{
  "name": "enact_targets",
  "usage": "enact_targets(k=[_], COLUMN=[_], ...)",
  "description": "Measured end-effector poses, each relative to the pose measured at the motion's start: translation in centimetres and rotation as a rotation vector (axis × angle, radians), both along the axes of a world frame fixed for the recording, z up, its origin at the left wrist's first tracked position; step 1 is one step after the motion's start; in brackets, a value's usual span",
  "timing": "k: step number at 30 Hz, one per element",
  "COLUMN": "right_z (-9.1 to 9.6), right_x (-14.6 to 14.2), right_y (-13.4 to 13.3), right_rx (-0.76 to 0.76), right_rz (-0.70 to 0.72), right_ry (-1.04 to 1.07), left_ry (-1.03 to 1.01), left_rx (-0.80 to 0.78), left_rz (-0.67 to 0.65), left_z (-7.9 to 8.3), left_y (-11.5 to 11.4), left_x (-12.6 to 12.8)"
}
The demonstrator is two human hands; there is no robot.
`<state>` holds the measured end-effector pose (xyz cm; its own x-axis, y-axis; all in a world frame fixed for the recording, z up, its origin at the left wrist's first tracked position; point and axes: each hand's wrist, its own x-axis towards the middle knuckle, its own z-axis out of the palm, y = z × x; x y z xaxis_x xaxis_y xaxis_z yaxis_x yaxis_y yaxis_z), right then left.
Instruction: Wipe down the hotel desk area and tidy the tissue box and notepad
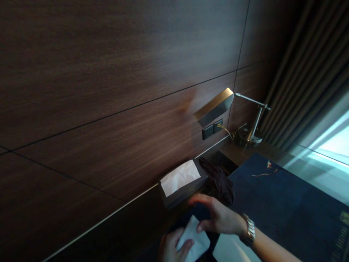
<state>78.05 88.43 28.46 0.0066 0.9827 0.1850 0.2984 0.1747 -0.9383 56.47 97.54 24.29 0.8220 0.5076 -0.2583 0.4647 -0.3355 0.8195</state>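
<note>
Both hands on one white tissue at the near edge of the desk

Left hand sits lowest in view, fingers curled round the near end of the white tissue, thumb lying on top of it, so that's a closed grip on the sheet. Right hand, with a wristwatch on it, comes in from the right and lies flat over the far end, fingers loosely spread and reaching left, thumb tip pressing the tissue's upper edge. Tissue runs diagonally, long axis from near-right to far-left, its far corner pointing toward the wall. Just beyond the right fingertips stands the tissue box, pushed against the wood-panelled wall, long axis along that wall; the right hand is the nearer one to it. A dark bunched cloth lies beside the box's right end, and further along toward the far corner stands a desk lamp.
</note>
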Motion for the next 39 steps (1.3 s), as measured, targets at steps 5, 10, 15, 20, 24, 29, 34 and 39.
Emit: enact_targets(k=[5,10,15,20,24,29,34,39], right_z=[1.6,7.9,9.1,-0.4,-4.7,-3.2,-3.3,-4.1], right_x=[5.5,11.0,7.7,3.3,2.8,4.5,6.6,7.0], right_y=[1.6,-0.2,3.2,9.5,11.3,11.8,12.4,13.2], right_rx=[0.254,0.631,0.738,0.282,0.029,0.008,-0.062,-0.208], right_rz=[-0.270,-1.120,-0.904,-0.125,0.063,0.136,-0.017,-0.011], right_ry=[-0.134,-0.246,-0.507,-0.799,-0.850,-0.727,-0.953,-1.093], left_ry=[-0.199,0.069,0.218,0.099,-0.182,-0.040,0.247,0.323], left_rx=[0.316,0.594,0.386,0.240,0.412,0.472,0.462,0.459], left_rz=[0.145,0.075,0.019,0.177,0.417,0.092,0.091,0.061], left_z=[2.4,0.2,-1.9,-1.2,-0.3,-2.0,-1.9,-0.8], left_y=[3.1,8.7,11.8,15.2,13.9,9.9,11.4,14.2], left_x=[5.6,10.7,14.5,10.7,5.9,8.0,11.0,12.4])
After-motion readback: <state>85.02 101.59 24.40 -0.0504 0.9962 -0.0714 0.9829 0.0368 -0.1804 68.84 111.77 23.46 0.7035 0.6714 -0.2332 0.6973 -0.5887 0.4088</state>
